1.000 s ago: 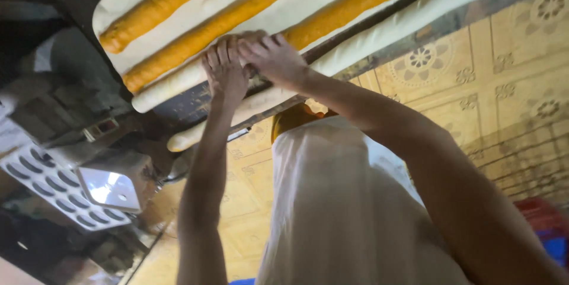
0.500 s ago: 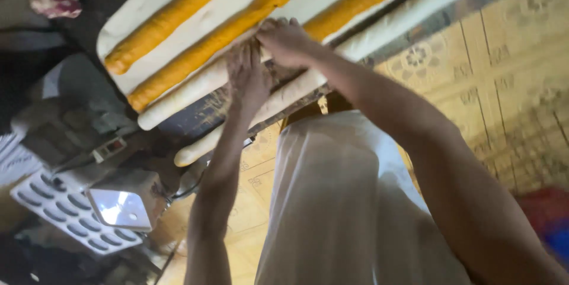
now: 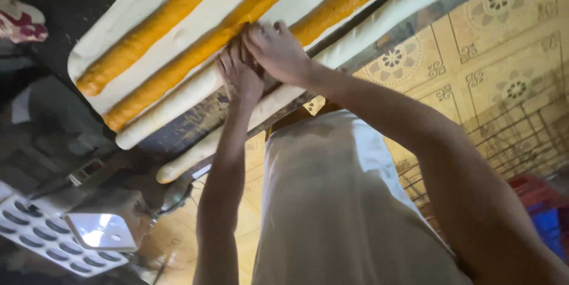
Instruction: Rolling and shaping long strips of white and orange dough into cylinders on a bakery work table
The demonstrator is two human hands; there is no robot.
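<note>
We have both hands on the dough sheet [image 3: 195, 54], a long pale sheet laid across the dark table [image 3: 71, 6] and carrying strips of orange filling [image 3: 178, 60] that run along its length. Our left hand [image 3: 240, 77] lies palm down on the near edge of the sheet, its fingers [image 3: 232, 60] close together and flat against the dough, pressing rather than pinching. Our right hand [image 3: 277, 53] sits just beside it, touching it, fingers curled down over the dough at the middle orange strip; they look pressed together on the sheet, though we cannot tell whether they grip a fold of it.

Just under our fingers, toward our body, a rolled dough log [image 3: 172, 113] lies along the sheet's near edge, and a second thinner roll [image 3: 195, 157] lies nearer the table edge. Beyond our fingers the sheet goes on with another orange strip [image 3: 349, 0] and a plain white band [image 3: 409, 12] at the far right.

Below our wrists hangs our pale apron [image 3: 338, 202]. Well to the left of the fingers and lower down, a white tray with oval hollows [image 3: 35, 231] sits beside a bright metal box [image 3: 101, 229]. To the right of the fingers lies the yellow patterned floor tile [image 3: 504, 42], and a red and blue crate [image 3: 539, 208] shows at the lower right edge. A red-patterned cloth [image 3: 21, 21] lies at the upper left.
</note>
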